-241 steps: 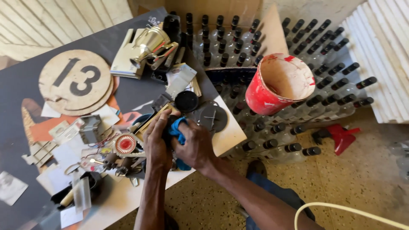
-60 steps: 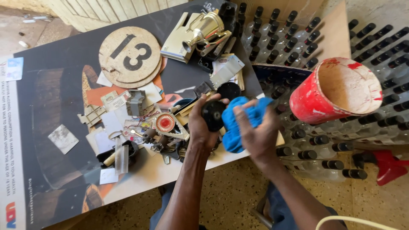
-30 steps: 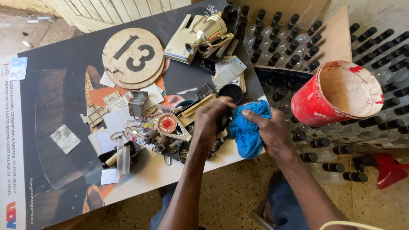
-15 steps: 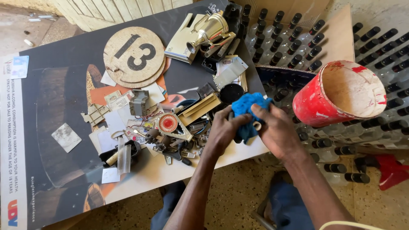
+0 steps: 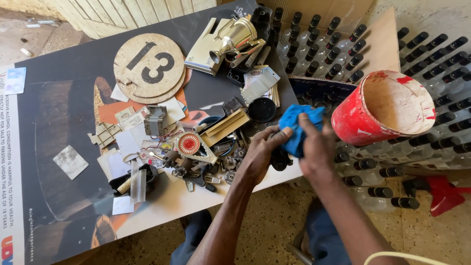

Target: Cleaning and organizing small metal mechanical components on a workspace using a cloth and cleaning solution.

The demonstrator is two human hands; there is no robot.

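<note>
Head view, looking down on a flat printed board laid as a table (image 5: 64,122). Both hands work at the board's right edge. The right hand (image 5: 316,147) is closed around a crumpled bright blue cloth (image 5: 297,128), fingers folded over its top. The left hand (image 5: 260,154) pinches the cloth's lower left side with thumb and fingertips; beneath the cloth a small dark rounded object (image 5: 279,159) shows, and whether the left hand also grips it cannot be told. The cloth is lifted just above the board's edge, beside a black round lid (image 5: 261,109) and near a red-painted, paint-stained cylindrical bucket (image 5: 387,110), which rests tilted on rows of clear glass bottles with black caps (image 5: 431,59).

Left of the hands lies a loose heap of small metal parts and keys (image 5: 211,169), a round red-and-white ribbed disc (image 5: 189,144), and a flat tan wooden strip (image 5: 225,126).

Risk, as judged: the dark object sits at the very edge; a slack hold under the cloth could drop it to the floor, and a wide sweep of the right elbow could tip the bucket off the bottles.
</note>
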